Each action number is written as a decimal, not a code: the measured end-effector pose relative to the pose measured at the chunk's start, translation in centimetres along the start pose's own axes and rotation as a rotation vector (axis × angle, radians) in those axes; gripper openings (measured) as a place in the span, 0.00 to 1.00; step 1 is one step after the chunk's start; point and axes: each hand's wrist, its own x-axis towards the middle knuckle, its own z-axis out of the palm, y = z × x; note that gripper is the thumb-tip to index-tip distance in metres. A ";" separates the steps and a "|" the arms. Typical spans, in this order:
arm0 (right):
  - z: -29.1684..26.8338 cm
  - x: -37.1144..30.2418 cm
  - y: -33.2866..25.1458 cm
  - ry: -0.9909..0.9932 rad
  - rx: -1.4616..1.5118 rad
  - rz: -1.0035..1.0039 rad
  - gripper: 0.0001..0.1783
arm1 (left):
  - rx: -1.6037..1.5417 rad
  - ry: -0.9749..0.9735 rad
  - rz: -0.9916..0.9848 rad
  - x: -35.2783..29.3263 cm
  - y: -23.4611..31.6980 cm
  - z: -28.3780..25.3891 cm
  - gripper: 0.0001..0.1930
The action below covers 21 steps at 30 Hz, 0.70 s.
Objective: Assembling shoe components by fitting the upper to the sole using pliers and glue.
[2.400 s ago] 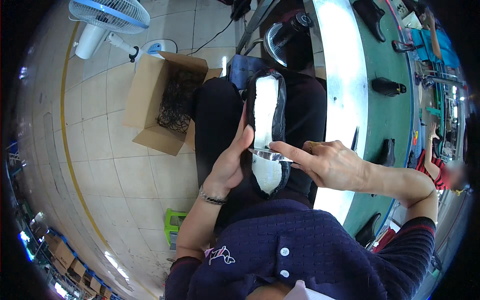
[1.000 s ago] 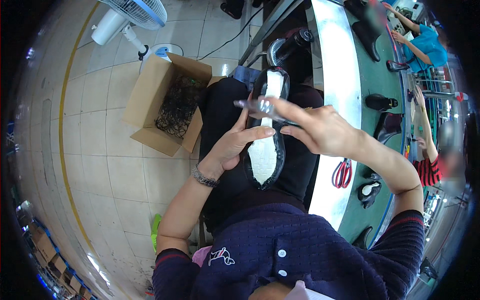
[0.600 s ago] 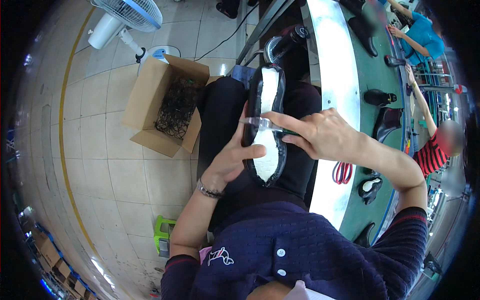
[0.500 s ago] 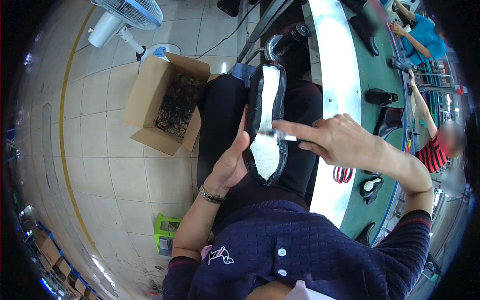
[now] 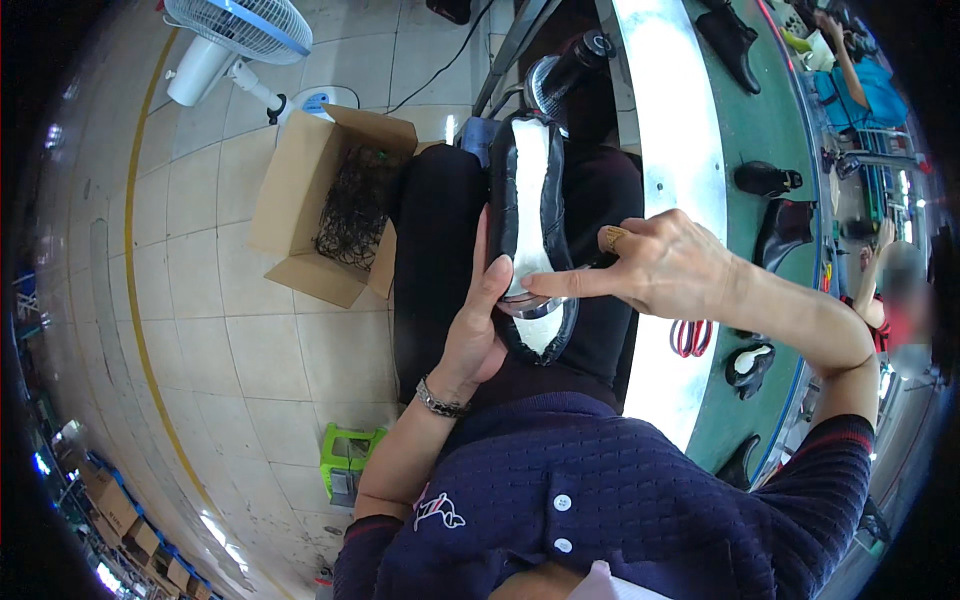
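Note:
A black shoe rests sole up over my lap, with a long white strip down the middle of its underside. My left hand is wrapped round the shoe's left side, thumb on the edge of the sole. The index finger of my right hand reaches across and presses on the white strip; its other fingers are curled, and one bears a gold-coloured ring. Just below that fingertip a shiny, curved band crosses the sole. Its kind is unclear, and my finger partly covers it.
An open cardboard box of dark, tangled strands stands left of my legs, near a white fan. At my right, red-handled scissors lie on a pale ledge beside a green conveyor carrying several shoes. Co-workers sit beyond.
My right hand, blurred before, has moved slightly toward me along the sole. The shiny band now shows across it. My left thumb has come over the sole's edge.

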 end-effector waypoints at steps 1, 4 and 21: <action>-0.4 0.3 0.3 -0.093 0.112 -0.011 0.38 | 0.058 0.062 0.035 0.1 -0.2 0.3 0.35; -2.9 0.1 0.0 -0.112 0.096 -0.004 0.36 | 0.169 0.105 0.068 0.4 -0.5 -0.1 0.34; 0.6 1.8 -2.7 -0.018 -0.057 0.114 0.41 | 0.076 -0.052 -0.101 0.4 0.9 -2.8 0.52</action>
